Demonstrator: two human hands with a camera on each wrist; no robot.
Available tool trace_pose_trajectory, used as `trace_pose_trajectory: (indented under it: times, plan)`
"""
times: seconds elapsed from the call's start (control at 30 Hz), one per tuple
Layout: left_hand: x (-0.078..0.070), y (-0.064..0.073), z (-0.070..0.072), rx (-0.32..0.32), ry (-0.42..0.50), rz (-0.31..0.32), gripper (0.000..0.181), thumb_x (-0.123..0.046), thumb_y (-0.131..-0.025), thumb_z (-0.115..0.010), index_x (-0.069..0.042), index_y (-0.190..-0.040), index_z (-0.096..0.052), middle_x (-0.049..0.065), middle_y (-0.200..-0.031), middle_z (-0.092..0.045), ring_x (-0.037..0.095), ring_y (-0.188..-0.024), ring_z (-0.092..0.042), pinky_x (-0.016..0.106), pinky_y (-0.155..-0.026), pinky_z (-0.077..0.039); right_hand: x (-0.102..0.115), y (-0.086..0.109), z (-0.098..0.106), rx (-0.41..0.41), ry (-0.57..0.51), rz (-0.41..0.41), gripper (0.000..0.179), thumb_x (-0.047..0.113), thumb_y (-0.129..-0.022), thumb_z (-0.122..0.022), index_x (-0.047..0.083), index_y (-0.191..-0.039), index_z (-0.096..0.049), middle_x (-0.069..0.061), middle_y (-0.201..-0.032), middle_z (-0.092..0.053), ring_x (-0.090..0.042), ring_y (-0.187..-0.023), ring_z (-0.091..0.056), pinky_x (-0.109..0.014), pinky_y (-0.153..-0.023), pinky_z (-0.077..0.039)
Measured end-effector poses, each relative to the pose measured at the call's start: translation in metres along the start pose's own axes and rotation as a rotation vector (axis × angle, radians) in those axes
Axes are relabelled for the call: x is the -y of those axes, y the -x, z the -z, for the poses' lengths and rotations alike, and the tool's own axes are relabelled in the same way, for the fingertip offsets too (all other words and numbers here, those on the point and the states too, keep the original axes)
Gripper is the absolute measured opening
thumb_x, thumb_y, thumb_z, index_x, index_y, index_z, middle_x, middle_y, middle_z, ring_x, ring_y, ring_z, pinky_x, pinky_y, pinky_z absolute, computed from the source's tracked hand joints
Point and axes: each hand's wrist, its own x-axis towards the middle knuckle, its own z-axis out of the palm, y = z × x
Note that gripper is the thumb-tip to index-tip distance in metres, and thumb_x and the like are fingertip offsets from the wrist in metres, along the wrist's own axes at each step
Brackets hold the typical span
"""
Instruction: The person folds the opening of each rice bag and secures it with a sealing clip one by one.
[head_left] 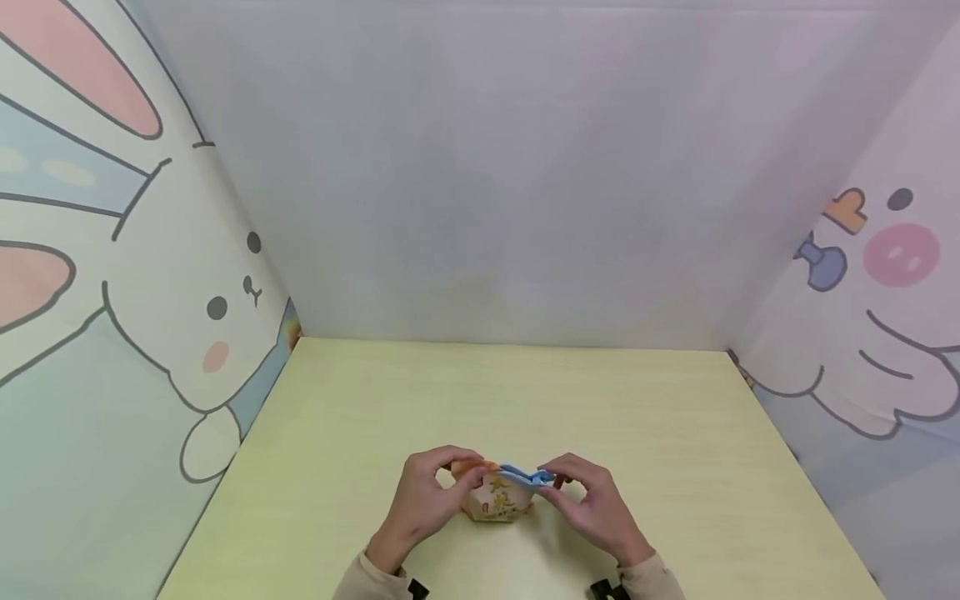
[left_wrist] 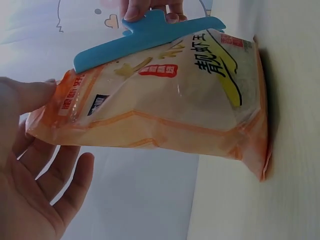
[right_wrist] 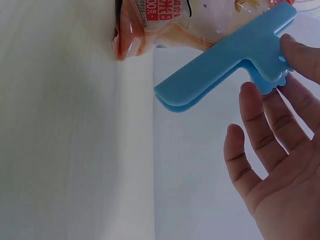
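A plastic food bag [head_left: 497,503] with orange edges and printed characters stands on the table between the hands. My left hand [head_left: 426,500] pinches its upper left corner between thumb and fingers; in the left wrist view the thumb lies on the bag's orange end [left_wrist: 62,95]. A long blue bag clip [right_wrist: 220,65] lies along the bag's top edge, overhanging at the right. With thumb and fingertips, my right hand [head_left: 592,504] pinches the clip's handle. The other fingers [right_wrist: 262,132] of that hand are spread below it.
The pale yellow table [head_left: 510,400] stretches out beyond the hands. A plain light backdrop [head_left: 495,183] rises at its far edge, with cartoon-printed panels, a rabbit [head_left: 187,317] on the left and a pink-cheeked figure [head_left: 862,333] on the right.
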Motion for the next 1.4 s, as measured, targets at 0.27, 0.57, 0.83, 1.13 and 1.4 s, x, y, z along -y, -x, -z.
trace_pose_trajectory:
  times: [0.27, 0.57, 0.83, 1.13, 1.4]
  plan:
    - [0.003, 0.002, -0.005, 0.030, 0.042, -0.028, 0.016, -0.007, -0.094, -0.080, -0.021, -0.101, -0.081, -0.007, -0.097, -0.081, 0.003, -0.086, -0.070, 0.028, -0.079, -0.060, -0.008, 0.008, -0.003, -0.071, -0.065, 0.110, 0.034, -0.010, -0.084, -0.083, 0.004, -0.114, -0.081, -0.002, -0.098, -0.078, -0.011, -0.082, -0.071, -0.021, -0.075, -0.058]
    - [0.002, -0.001, -0.006, 0.031, 0.003, -0.052, 0.013, -0.009, -0.094, -0.081, -0.020, -0.100, -0.080, -0.006, -0.092, -0.080, -0.001, -0.078, -0.063, 0.026, -0.072, -0.057, -0.005, 0.000, -0.008, -0.167, 0.045, 0.196, 0.034, -0.004, -0.076, -0.089, 0.006, -0.108, -0.084, 0.000, -0.092, -0.080, -0.008, -0.075, -0.063, -0.025, -0.084, -0.045]
    - [0.000, -0.002, -0.006, 0.055, 0.047, 0.023, 0.013, -0.009, -0.094, -0.081, -0.021, -0.100, -0.080, -0.006, -0.093, -0.082, 0.000, -0.079, -0.067, 0.026, -0.072, -0.057, 0.000, -0.009, -0.011, -0.192, 0.041, 0.246, 0.029, -0.001, -0.077, -0.090, 0.004, -0.105, -0.084, -0.003, -0.089, -0.080, -0.001, -0.061, -0.053, -0.026, -0.085, -0.037]
    - [-0.001, -0.004, -0.003, 0.101, 0.118, 0.098, 0.004, -0.006, -0.097, -0.076, -0.007, -0.099, -0.074, 0.002, -0.085, -0.082, 0.007, -0.077, -0.077, 0.025, -0.079, -0.057, 0.005, -0.015, -0.012, -0.175, 0.056, 0.260, 0.040, -0.008, -0.069, -0.091, 0.006, -0.106, -0.084, 0.000, -0.091, -0.080, 0.000, -0.057, -0.047, -0.027, -0.082, -0.037]
    - [-0.001, -0.004, 0.001, 0.151, 0.080, 0.139, 0.018, -0.002, -0.097, -0.074, -0.019, -0.102, -0.073, -0.009, -0.086, -0.078, 0.003, -0.083, -0.070, 0.028, -0.084, -0.052, 0.011, -0.014, -0.010, -0.111, 0.109, 0.172, 0.036, -0.001, -0.076, -0.091, 0.012, -0.109, -0.083, 0.007, -0.097, -0.078, -0.008, -0.066, -0.048, -0.020, -0.075, -0.038]
